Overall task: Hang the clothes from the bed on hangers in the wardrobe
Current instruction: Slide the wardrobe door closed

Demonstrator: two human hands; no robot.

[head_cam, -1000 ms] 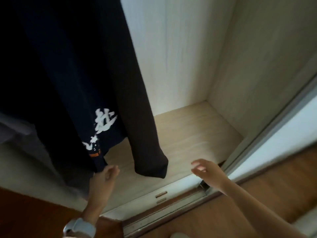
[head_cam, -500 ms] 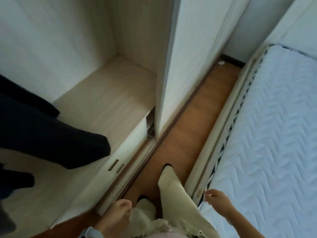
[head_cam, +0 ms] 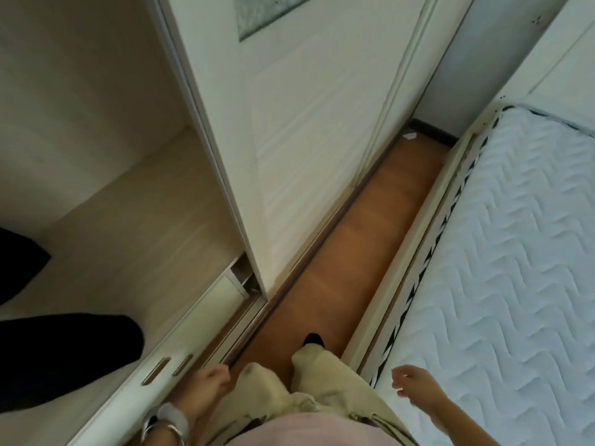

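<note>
The open wardrobe (head_cam: 135, 201) fills the left of the view, with a pale wooden floor panel. Dark hanging clothes (head_cam: 67, 355) show at its lower left edge, their ends dangling over the panel. My left hand (head_cam: 209, 386) hangs by my hip with loosely curled fingers and holds nothing; a watch is on its wrist. My right hand (head_cam: 415, 386) hovers over the edge of the bed (head_cam: 502, 252), fingers relaxed and empty. The bed shows only a white quilted mattress; no clothes are visible on this part of it.
A white sliding wardrobe door (head_cam: 306, 140) stands between the opening and the bed. A narrow strip of wooden floor (head_cam: 354, 246) runs ahead between them, with my legs in beige trousers on it. A small white scrap (head_cam: 409, 135) lies at the far end.
My view has swung right, from the hanging dark clothes inside the wardrobe to the floor strip and the bed. Both hands have dropped from the garments and hang empty.
</note>
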